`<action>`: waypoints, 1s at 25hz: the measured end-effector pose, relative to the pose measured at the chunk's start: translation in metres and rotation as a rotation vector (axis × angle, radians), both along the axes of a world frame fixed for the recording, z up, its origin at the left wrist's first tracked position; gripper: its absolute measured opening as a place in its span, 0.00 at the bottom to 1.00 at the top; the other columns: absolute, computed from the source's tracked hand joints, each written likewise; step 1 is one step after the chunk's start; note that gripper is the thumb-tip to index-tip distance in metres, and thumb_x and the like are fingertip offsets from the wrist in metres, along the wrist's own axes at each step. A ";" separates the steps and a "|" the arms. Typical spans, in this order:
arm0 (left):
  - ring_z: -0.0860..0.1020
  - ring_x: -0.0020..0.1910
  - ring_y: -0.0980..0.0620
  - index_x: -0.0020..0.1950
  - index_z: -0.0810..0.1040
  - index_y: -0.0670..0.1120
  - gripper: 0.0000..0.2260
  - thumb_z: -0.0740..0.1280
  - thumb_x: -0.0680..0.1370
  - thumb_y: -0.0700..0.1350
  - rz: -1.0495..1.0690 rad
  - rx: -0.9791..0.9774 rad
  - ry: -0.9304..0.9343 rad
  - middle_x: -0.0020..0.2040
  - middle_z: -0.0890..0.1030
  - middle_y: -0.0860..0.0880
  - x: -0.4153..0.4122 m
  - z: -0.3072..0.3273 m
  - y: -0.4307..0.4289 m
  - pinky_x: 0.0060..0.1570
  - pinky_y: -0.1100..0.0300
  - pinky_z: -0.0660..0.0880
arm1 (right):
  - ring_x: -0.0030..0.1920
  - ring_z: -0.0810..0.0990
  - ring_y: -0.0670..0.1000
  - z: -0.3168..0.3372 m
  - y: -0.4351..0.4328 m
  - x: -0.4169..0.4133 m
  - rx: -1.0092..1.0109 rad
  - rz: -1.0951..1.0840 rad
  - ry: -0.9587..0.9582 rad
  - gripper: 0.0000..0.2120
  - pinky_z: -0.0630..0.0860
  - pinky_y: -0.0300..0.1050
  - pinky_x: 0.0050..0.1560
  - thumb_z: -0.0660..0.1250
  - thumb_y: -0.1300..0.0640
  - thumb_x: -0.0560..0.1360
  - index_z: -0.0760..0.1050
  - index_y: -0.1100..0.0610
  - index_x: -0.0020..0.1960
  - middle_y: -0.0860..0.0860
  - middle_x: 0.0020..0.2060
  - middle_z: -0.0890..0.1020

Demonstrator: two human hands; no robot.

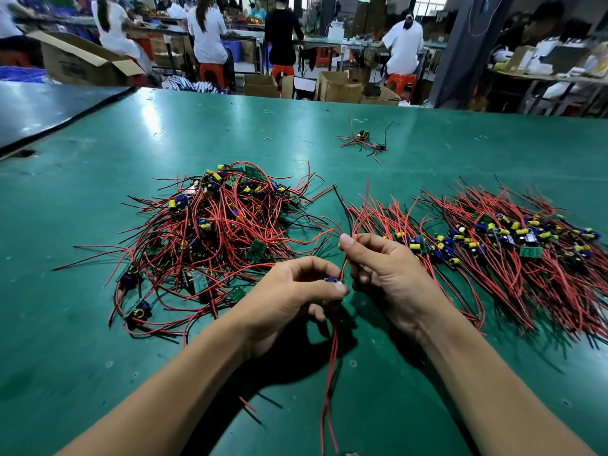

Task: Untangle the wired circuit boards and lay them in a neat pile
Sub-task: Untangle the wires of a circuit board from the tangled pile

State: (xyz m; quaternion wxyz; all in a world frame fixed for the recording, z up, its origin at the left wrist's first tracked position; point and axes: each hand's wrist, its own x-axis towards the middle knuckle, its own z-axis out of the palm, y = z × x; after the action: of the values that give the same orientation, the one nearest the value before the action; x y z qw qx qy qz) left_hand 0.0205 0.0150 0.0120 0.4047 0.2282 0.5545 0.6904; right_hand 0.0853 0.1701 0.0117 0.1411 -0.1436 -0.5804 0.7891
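The left hand [292,291] pinches a small circuit board [336,284] at its fingertips. Just beside it, the right hand [388,274] pinches a red wire rising from the board, and other red wires [331,357] trail toward the counter's [98,357] near edge. A tangled heap [210,235] lies leftward and the laid-out pile [510,245] reaches the right edge.

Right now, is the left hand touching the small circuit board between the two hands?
Touching. The head view shows the left hand pinching the small circuit board at its fingertips, with the board's red wires hanging below.
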 end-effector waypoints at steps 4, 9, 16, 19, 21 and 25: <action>0.80 0.34 0.50 0.43 0.83 0.43 0.08 0.72 0.69 0.47 0.053 0.009 -0.002 0.37 0.82 0.43 0.000 -0.003 0.000 0.37 0.60 0.75 | 0.30 0.70 0.48 0.000 -0.004 0.001 0.060 0.096 -0.029 0.10 0.65 0.40 0.31 0.78 0.47 0.63 0.81 0.51 0.34 0.50 0.31 0.76; 0.80 0.28 0.45 0.43 0.79 0.36 0.04 0.69 0.76 0.37 0.177 -0.020 0.058 0.34 0.80 0.39 0.003 -0.008 0.002 0.30 0.57 0.79 | 0.27 0.76 0.48 -0.001 -0.015 0.005 0.134 0.112 -0.060 0.10 0.75 0.39 0.26 0.76 0.49 0.71 0.83 0.56 0.42 0.54 0.33 0.81; 0.79 0.26 0.44 0.42 0.75 0.37 0.06 0.67 0.78 0.36 0.180 -0.046 0.096 0.32 0.77 0.38 0.007 -0.011 0.006 0.27 0.58 0.76 | 0.24 0.70 0.42 -0.005 -0.008 -0.003 0.469 -0.150 -0.164 0.12 0.68 0.38 0.27 0.67 0.51 0.81 0.84 0.55 0.43 0.45 0.24 0.76; 0.79 0.27 0.44 0.43 0.75 0.37 0.04 0.66 0.78 0.35 0.130 -0.025 0.063 0.32 0.78 0.39 0.006 -0.010 0.005 0.28 0.57 0.77 | 0.21 0.61 0.43 0.000 -0.001 -0.004 0.040 -0.184 -0.068 0.14 0.57 0.35 0.21 0.65 0.52 0.81 0.80 0.58 0.41 0.47 0.26 0.71; 0.79 0.28 0.43 0.47 0.76 0.37 0.02 0.65 0.79 0.35 0.103 -0.018 0.050 0.32 0.77 0.39 0.005 -0.009 0.004 0.29 0.56 0.77 | 0.21 0.62 0.43 0.003 0.000 -0.005 -0.188 -0.124 -0.053 0.17 0.58 0.35 0.21 0.63 0.49 0.81 0.78 0.58 0.39 0.47 0.28 0.71; 0.78 0.28 0.43 0.47 0.79 0.41 0.04 0.65 0.78 0.35 0.056 0.013 0.032 0.32 0.76 0.39 0.002 -0.008 0.002 0.30 0.56 0.77 | 0.21 0.63 0.42 0.002 -0.005 -0.008 -0.412 0.035 -0.006 0.15 0.59 0.34 0.20 0.66 0.46 0.74 0.80 0.54 0.36 0.47 0.29 0.71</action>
State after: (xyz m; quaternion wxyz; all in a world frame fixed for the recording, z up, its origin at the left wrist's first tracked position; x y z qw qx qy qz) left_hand 0.0223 0.0168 0.0043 0.3749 0.2263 0.5626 0.7012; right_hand 0.0771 0.1651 0.0140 0.0934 -0.1617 -0.4093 0.8931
